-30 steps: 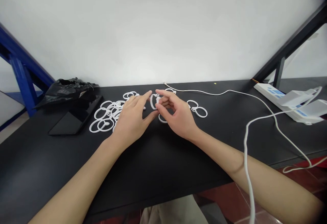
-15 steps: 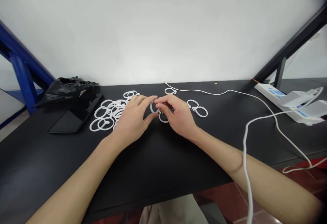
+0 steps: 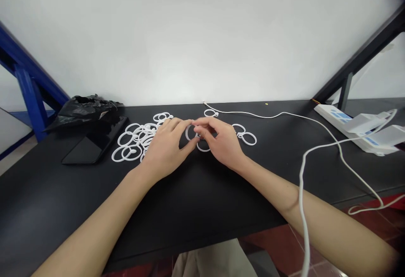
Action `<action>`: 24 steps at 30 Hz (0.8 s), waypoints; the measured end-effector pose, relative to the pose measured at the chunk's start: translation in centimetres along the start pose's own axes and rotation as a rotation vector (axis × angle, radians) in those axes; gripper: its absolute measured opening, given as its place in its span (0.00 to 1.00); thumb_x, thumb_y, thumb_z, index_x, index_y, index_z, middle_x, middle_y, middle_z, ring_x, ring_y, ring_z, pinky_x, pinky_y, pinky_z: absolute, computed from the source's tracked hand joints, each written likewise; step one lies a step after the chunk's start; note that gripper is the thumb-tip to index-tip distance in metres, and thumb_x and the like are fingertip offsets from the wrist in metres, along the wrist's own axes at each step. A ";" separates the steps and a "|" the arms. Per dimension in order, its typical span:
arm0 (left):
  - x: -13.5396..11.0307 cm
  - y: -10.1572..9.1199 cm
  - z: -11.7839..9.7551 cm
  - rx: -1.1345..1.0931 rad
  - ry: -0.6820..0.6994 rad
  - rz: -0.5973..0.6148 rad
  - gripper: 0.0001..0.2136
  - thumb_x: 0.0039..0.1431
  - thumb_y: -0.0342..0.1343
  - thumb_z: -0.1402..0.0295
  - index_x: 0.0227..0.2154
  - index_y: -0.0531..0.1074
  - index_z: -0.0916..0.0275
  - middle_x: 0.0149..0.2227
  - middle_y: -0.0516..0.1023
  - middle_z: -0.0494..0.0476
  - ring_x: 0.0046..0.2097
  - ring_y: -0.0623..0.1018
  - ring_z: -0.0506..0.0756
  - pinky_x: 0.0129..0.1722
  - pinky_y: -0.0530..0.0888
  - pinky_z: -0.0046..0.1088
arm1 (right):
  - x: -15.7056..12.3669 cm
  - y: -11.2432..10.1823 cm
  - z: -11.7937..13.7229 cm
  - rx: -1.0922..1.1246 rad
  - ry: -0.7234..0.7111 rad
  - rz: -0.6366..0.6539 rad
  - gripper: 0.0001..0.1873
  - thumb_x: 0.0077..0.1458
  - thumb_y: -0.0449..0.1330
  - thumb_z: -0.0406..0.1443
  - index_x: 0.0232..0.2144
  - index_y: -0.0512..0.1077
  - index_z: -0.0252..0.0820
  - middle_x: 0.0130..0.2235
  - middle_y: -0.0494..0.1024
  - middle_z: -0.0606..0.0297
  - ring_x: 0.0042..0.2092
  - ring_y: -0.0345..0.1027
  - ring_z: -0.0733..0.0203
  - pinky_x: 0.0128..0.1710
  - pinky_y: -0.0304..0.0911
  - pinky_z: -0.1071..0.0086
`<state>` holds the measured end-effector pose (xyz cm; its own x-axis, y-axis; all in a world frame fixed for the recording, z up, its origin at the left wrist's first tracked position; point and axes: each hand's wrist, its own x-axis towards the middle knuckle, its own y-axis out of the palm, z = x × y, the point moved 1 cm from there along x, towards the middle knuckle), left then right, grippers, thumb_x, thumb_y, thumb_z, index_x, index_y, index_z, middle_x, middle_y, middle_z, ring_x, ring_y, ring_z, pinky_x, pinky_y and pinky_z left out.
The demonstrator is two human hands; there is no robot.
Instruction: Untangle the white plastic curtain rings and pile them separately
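Note:
My left hand (image 3: 164, 148) and my right hand (image 3: 221, 142) meet over the middle of the black table (image 3: 190, 201). Both pinch one white plastic ring (image 3: 190, 133) between thumb and fingers, just above the tabletop. A second ring (image 3: 202, 147) lies under my right hand. A heap of several white rings (image 3: 134, 140) lies just left of my left hand. A few more rings (image 3: 247, 135) lie to the right of my right hand, and one small ring (image 3: 210, 112) sits further back.
A black phone or tablet (image 3: 91, 144) and a crumpled black bag (image 3: 84, 108) lie at the left. A white cable (image 3: 303, 159) runs across the table and over its front edge. White power strips (image 3: 357, 127) sit at the right. A blue frame (image 3: 28, 95) stands at the far left.
My fingers have closed in on the ring from both sides: the left thumb and forefinger, spread a second ago, now pinch it, and both hands sit slightly lower.

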<state>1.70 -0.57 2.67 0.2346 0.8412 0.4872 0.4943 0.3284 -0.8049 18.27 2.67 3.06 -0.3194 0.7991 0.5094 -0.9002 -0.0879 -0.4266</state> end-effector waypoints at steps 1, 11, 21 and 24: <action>0.0 -0.1 0.1 0.034 -0.017 -0.031 0.18 0.64 0.50 0.60 0.53 0.69 0.62 0.46 0.74 0.60 0.50 0.71 0.61 0.51 0.70 0.41 | 0.1 0.0 -0.2 -0.017 0.028 0.004 0.09 0.62 0.58 0.38 0.44 0.74 0.45 0.36 0.79 0.68 0.35 0.71 0.65 0.37 0.66 0.70; 0.0 -0.8 1.7 0.359 -0.371 -0.122 0.23 0.60 0.48 0.68 0.58 0.66 0.64 0.55 0.67 0.70 0.57 0.63 0.73 0.52 0.64 0.55 | 0.2 -0.2 -2.3 -0.600 0.192 0.229 0.13 0.57 0.62 0.43 0.39 0.75 0.41 0.39 0.75 0.58 0.44 0.66 0.52 0.46 0.62 0.57; -0.2 0.1 0.7 0.093 -0.062 0.047 0.19 0.64 0.49 0.59 0.55 0.67 0.59 0.53 0.72 0.60 0.56 0.64 0.64 0.56 0.62 0.48 | 0.3 -0.1 -1.4 -0.299 0.056 0.032 0.04 0.57 0.60 0.34 0.34 0.76 0.44 0.37 0.80 0.65 0.44 0.68 0.57 0.47 0.63 0.60; -0.3 0.1 0.5 0.008 -0.030 0.063 0.22 0.64 0.50 0.55 0.56 0.65 0.59 0.53 0.72 0.59 0.57 0.65 0.63 0.58 0.61 0.48 | 0.3 -0.2 -1.0 -0.141 0.023 -0.057 0.04 0.58 0.60 0.35 0.35 0.75 0.44 0.37 0.80 0.65 0.39 0.70 0.60 0.43 0.66 0.63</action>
<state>1.22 -0.52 2.29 0.2397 0.8728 0.4252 0.4728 0.2776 -0.8363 18.70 3.56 2.55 -0.2608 0.8139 0.5192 -0.8655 0.0411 -0.4992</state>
